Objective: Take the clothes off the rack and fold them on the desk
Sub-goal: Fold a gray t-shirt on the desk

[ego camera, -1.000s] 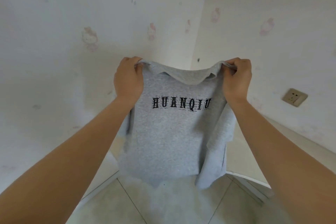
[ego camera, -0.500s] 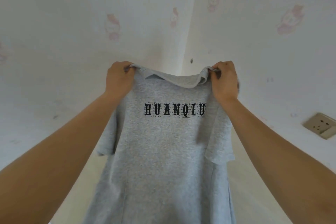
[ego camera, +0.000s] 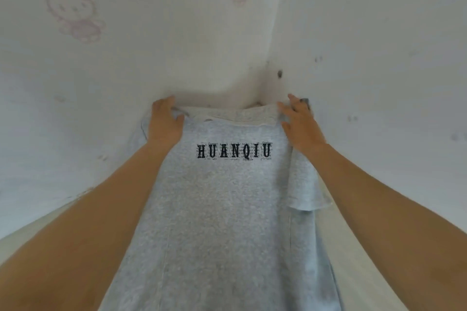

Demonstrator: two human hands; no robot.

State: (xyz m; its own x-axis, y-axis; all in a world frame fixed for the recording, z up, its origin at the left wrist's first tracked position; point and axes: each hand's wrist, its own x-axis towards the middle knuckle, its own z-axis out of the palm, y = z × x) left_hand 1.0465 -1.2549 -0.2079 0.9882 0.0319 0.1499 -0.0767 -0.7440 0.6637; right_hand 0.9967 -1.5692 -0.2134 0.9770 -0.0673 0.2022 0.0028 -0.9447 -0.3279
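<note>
Fingers of left hand [ego camera: 165, 122] and right hand [ego camera: 300, 125] lie spread, pinching nothing, on 2 shoulders of grey cotton T-shirt [ego camera: 227, 209] (black HUANQIU lettering between them).

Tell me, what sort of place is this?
Probably a home bedroom, perhaps a child's: cartoon cat wallpaper, and a grey T-shirt spread on a pale desk in the corner.

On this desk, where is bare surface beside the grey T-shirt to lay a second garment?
Two bare strips of the desk show: one right of the grey T-shirt, between its side and the right forearm; one far left, between the wall and the left forearm. The corner is crowded: collar, left hand and right hand fill it.
</note>
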